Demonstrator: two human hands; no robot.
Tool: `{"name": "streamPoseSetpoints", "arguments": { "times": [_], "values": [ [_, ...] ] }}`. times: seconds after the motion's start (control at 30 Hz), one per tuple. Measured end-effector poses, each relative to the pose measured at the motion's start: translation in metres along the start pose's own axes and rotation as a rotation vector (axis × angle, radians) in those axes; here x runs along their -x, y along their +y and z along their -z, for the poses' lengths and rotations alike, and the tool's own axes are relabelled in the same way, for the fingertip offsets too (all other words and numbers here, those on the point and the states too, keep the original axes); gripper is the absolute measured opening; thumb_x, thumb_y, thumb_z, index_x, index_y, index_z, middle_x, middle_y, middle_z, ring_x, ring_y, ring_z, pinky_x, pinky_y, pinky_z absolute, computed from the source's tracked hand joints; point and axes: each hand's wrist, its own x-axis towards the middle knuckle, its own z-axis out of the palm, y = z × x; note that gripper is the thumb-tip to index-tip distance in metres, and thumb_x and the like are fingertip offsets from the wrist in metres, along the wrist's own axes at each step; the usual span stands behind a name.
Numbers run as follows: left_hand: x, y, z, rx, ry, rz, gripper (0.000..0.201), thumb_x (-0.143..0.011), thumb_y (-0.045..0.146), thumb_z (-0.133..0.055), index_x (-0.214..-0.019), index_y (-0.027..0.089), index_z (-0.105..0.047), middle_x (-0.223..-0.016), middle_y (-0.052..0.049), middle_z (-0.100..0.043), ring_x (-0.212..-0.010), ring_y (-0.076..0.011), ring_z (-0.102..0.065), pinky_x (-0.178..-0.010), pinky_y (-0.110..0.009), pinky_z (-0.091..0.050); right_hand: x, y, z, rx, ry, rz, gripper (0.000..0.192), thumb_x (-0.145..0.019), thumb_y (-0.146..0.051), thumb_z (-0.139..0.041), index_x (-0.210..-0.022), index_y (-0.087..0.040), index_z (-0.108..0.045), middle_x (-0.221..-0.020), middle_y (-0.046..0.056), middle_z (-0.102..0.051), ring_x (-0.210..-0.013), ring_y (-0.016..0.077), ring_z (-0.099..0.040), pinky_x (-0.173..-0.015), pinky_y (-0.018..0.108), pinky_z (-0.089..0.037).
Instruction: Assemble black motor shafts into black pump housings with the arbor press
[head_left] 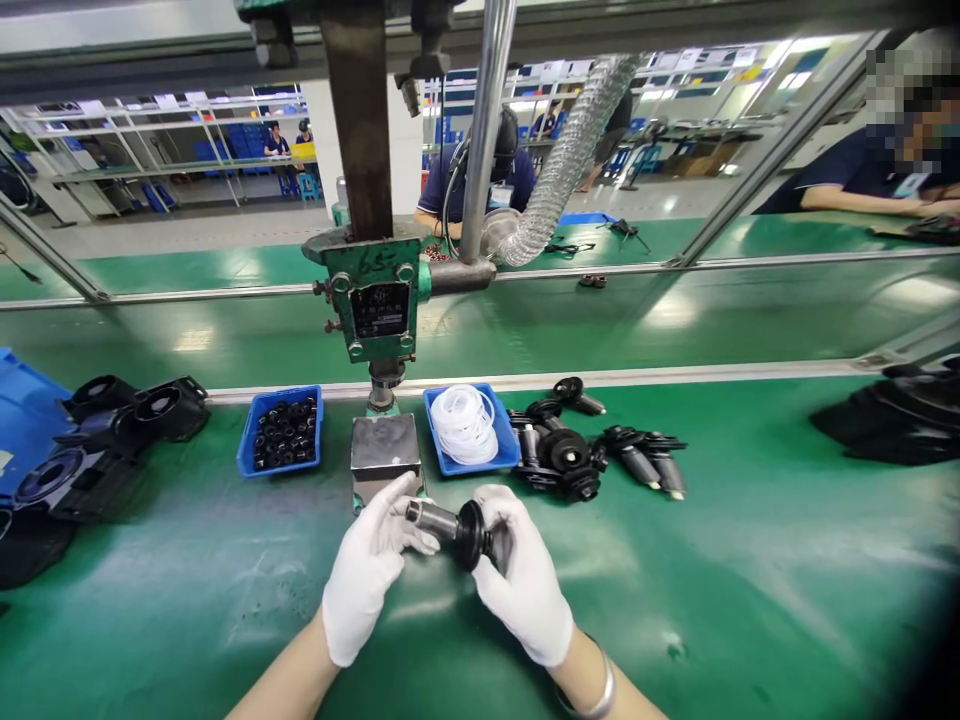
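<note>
White gloves cover both of my hands. Between them is a black part with a grey cylindrical shaft and a round flange [471, 535], held level above the green bench. My right hand [523, 578] grips its flange end, fingers behind and thumb below. At the shaft's free end, my left hand [369, 563] has its fingers apart; whether they touch the shaft I cannot tell. Just beyond my hands stands the square metal block [385, 445] of a green press [375, 300], its ram above the block.
A blue tray [244, 450] of small black rings stands left of the press, and another blue tray [472, 468] with white plastic rings to its right. Similar shafted parts [566, 452] lie piled farther right. Black housings [161, 408] sit at far left. People sit across the bench.
</note>
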Motion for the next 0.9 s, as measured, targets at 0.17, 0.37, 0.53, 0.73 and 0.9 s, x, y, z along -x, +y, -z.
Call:
{"name": "streamPoseSetpoints", "arguments": {
  "times": [0.17, 0.37, 0.53, 0.73, 0.9],
  "values": [
    [-0.001, -0.004, 0.002, -0.065, 0.030, 0.006, 0.054, -0.084, 0.038, -0.070, -0.133, 0.022, -0.054, -0.103, -0.008, -0.066, -0.075, -0.0167, -0.065, -0.077, -0.032, -0.053, 0.003, 0.001, 0.003, 0.040, -0.019, 0.012, 0.024, -0.074, -0.008, -0.055, -0.089, -0.024, -0.045, -0.095, 0.005, -0.044, -0.089, 0.0212, -0.049, -0.079, 0.033, -0.044],
    [0.002, -0.009, 0.003, -0.071, -0.012, -0.054, 0.061, -0.083, 0.035, -0.071, -0.139, 0.025, -0.049, -0.129, -0.012, -0.058, -0.109, -0.0263, -0.060, -0.086, -0.034, -0.053, 0.004, 0.000, 0.002, 0.039, -0.015, -0.014, 0.021, -0.074, -0.012, -0.058, -0.086, -0.024, -0.045, -0.094, 0.006, -0.046, -0.088, 0.0224, -0.050, -0.076, 0.034, -0.046],
    [0.002, -0.009, -0.001, -0.060, 0.069, 0.038, 0.055, -0.092, 0.040, -0.060, -0.141, 0.020, -0.046, -0.113, -0.012, -0.065, -0.073, -0.0164, -0.066, -0.076, -0.034, -0.054, 0.005, 0.001, 0.001, 0.019, -0.014, -0.027, 0.021, -0.074, -0.014, -0.062, -0.086, -0.024, -0.046, -0.092, 0.006, -0.048, -0.086, 0.0229, -0.050, -0.075, 0.035, -0.046],
    [0.005, -0.011, 0.004, -0.009, -0.012, 0.000, 0.058, -0.089, 0.035, -0.065, -0.142, 0.021, -0.046, -0.120, -0.013, -0.065, -0.085, -0.0211, -0.068, -0.088, -0.038, -0.053, 0.006, -0.001, 0.004, -0.002, -0.014, 0.027, 0.023, -0.076, -0.010, -0.057, -0.090, -0.025, -0.046, -0.093, 0.005, -0.045, -0.089, 0.0224, -0.050, -0.076, 0.034, -0.043],
    [0.008, -0.012, 0.006, -0.308, -0.035, -0.148, 0.057, -0.090, 0.026, -0.057, -0.145, 0.025, -0.043, -0.148, -0.011, -0.047, -0.139, -0.0313, -0.041, -0.118, -0.045, -0.030, 0.004, -0.001, 0.004, -0.035, -0.031, 0.032, 0.029, -0.073, -0.005, -0.055, -0.090, -0.025, -0.044, -0.096, 0.004, -0.044, -0.088, 0.0204, -0.048, -0.075, 0.032, -0.043]
  ]
}}
